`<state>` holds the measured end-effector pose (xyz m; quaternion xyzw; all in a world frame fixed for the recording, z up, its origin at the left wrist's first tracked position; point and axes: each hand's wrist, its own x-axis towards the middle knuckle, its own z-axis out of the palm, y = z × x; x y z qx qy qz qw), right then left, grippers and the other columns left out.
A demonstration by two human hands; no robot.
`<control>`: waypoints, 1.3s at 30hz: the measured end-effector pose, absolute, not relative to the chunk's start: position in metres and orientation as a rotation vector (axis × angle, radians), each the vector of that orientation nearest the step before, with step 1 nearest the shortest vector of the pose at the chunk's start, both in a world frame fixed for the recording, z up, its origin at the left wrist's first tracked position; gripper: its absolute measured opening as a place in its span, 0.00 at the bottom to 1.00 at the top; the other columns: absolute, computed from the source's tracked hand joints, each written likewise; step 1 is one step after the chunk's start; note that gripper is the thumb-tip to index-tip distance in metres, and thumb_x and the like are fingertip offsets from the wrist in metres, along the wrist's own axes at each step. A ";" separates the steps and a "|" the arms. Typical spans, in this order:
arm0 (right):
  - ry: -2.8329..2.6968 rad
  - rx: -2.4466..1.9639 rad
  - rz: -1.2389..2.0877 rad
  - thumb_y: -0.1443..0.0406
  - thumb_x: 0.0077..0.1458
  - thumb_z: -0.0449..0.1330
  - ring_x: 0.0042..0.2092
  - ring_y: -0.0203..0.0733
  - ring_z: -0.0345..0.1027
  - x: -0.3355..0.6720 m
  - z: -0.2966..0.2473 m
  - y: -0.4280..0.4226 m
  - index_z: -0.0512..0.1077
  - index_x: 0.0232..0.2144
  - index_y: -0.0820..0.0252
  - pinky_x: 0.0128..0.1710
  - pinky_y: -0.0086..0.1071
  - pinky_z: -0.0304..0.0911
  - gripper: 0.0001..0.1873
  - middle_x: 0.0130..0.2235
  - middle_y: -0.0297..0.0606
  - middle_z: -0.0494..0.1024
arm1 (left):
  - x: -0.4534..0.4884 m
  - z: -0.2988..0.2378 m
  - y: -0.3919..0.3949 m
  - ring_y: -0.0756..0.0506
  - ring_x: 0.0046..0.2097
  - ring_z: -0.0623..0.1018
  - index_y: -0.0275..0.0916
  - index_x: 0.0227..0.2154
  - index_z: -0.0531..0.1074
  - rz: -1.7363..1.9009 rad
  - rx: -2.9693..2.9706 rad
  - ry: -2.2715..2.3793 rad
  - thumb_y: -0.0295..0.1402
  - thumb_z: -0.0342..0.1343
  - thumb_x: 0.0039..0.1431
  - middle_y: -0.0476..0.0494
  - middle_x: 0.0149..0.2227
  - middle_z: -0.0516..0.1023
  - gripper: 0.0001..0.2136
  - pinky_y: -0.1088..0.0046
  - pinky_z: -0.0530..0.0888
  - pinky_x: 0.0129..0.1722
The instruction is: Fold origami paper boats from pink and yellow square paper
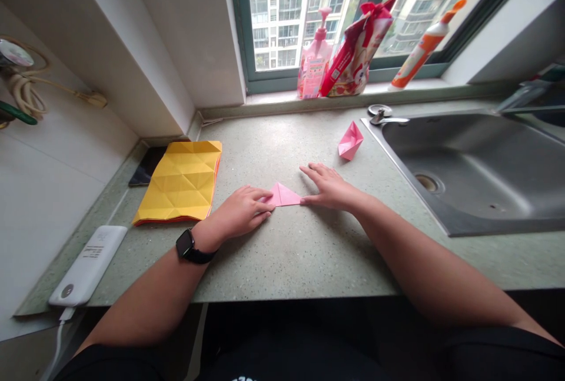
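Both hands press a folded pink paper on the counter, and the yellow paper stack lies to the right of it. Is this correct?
No. In the head view the yellow paper stack lies to the left of the folded pink paper, not the right. The left hand and right hand do press it on the counter.

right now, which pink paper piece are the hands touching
The flat pink triangle, pressed by the left hand and right hand; the folded-up pink piece by the sink lies untouched.
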<state>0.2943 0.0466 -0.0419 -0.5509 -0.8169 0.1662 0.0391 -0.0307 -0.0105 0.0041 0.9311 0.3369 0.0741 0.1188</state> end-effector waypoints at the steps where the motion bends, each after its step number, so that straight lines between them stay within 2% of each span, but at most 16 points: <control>1: -2.507 -1.686 0.518 0.37 0.55 0.70 0.81 0.71 0.44 0.294 -0.042 0.047 0.56 0.80 0.48 0.78 0.64 0.46 0.59 0.81 0.50 0.54 | -0.033 0.006 -0.008 0.34 0.62 0.80 0.45 0.49 0.87 0.206 2.719 1.000 0.33 0.61 0.74 0.38 0.64 0.81 0.10 0.49 0.75 0.64; 5: -2.503 -1.691 0.547 0.37 0.56 0.70 0.81 0.72 0.42 0.296 -0.042 0.048 0.58 0.80 0.46 0.79 0.65 0.44 0.58 0.81 0.49 0.54 | -0.045 0.013 -0.002 0.33 0.62 0.80 0.47 0.44 0.89 0.125 2.660 1.094 0.38 0.62 0.74 0.41 0.64 0.83 0.10 0.48 0.73 0.64; 10: -2.502 -1.672 0.545 0.38 0.56 0.71 0.81 0.73 0.43 0.297 -0.046 0.049 0.64 0.76 0.44 0.78 0.67 0.45 0.52 0.81 0.48 0.54 | -0.061 0.020 -0.001 0.30 0.66 0.78 0.52 0.44 0.90 0.000 2.560 1.220 0.43 0.66 0.70 0.43 0.67 0.80 0.08 0.50 0.74 0.62; 13: -2.504 -1.642 0.528 0.40 0.57 0.72 0.80 0.74 0.44 0.298 -0.049 0.050 0.66 0.75 0.41 0.77 0.69 0.45 0.49 0.81 0.46 0.54 | -0.065 0.022 -0.002 0.30 0.64 0.79 0.51 0.42 0.90 0.006 2.568 1.231 0.44 0.66 0.69 0.43 0.66 0.81 0.09 0.51 0.75 0.60; 15: -2.504 -1.632 0.516 0.40 0.56 0.73 0.80 0.74 0.45 0.299 -0.050 0.051 0.66 0.75 0.40 0.77 0.69 0.45 0.49 0.81 0.45 0.55 | -0.063 0.021 -0.001 0.32 0.60 0.82 0.49 0.37 0.89 0.073 2.597 1.235 0.43 0.65 0.71 0.42 0.61 0.84 0.10 0.52 0.76 0.58; 18: -2.508 -1.628 0.517 0.40 0.56 0.73 0.80 0.75 0.45 0.299 -0.050 0.051 0.67 0.75 0.42 0.77 0.70 0.47 0.49 0.80 0.47 0.56 | -0.051 0.014 -0.001 0.35 0.56 0.83 0.44 0.34 0.85 0.358 2.632 1.259 0.39 0.61 0.74 0.41 0.57 0.86 0.12 0.53 0.77 0.58; 21: -2.507 -1.647 0.539 0.40 0.57 0.72 0.80 0.75 0.44 0.297 -0.046 0.049 0.67 0.75 0.43 0.76 0.70 0.48 0.49 0.80 0.49 0.56 | -0.036 0.004 -0.003 0.35 0.55 0.81 0.40 0.40 0.79 0.587 2.606 1.273 0.36 0.64 0.71 0.37 0.55 0.84 0.06 0.55 0.78 0.56; 23: -2.502 -1.661 0.550 0.40 0.57 0.72 0.80 0.75 0.44 0.296 -0.043 0.048 0.67 0.75 0.44 0.76 0.70 0.47 0.49 0.80 0.49 0.55 | -0.027 -0.003 -0.006 0.36 0.52 0.80 0.40 0.43 0.75 0.622 2.598 1.279 0.36 0.65 0.69 0.37 0.52 0.82 0.06 0.55 0.79 0.54; 27: -2.502 -1.658 0.544 0.40 0.56 0.72 0.80 0.75 0.44 0.294 -0.042 0.047 0.68 0.74 0.44 0.77 0.69 0.47 0.49 0.80 0.49 0.56 | -0.021 -0.010 -0.008 0.33 0.59 0.78 0.42 0.51 0.72 0.583 2.621 1.204 0.38 0.68 0.67 0.34 0.58 0.79 0.15 0.50 0.77 0.60; 29: -2.503 -1.655 0.537 0.40 0.57 0.72 0.80 0.75 0.44 0.295 -0.043 0.047 0.67 0.75 0.43 0.77 0.69 0.47 0.48 0.81 0.47 0.56 | -0.024 -0.011 -0.006 0.32 0.62 0.77 0.42 0.52 0.71 0.517 2.594 1.213 0.39 0.69 0.65 0.34 0.61 0.78 0.18 0.48 0.75 0.63; 33: -2.508 -1.638 0.525 0.41 0.58 0.72 0.80 0.75 0.44 0.298 -0.047 0.048 0.67 0.75 0.40 0.77 0.70 0.45 0.47 0.81 0.44 0.56 | -0.040 -0.009 0.002 0.33 0.65 0.75 0.44 0.51 0.71 0.400 2.480 1.252 0.41 0.65 0.68 0.36 0.62 0.77 0.15 0.47 0.72 0.68; 39: -2.508 -1.636 0.537 0.40 0.57 0.72 0.80 0.73 0.43 0.297 -0.046 0.049 0.67 0.75 0.41 0.78 0.68 0.44 0.48 0.81 0.44 0.55 | -0.067 -0.009 0.018 0.29 0.77 0.63 0.44 0.52 0.73 0.226 2.370 1.320 0.42 0.62 0.68 0.33 0.75 0.65 0.14 0.40 0.62 0.75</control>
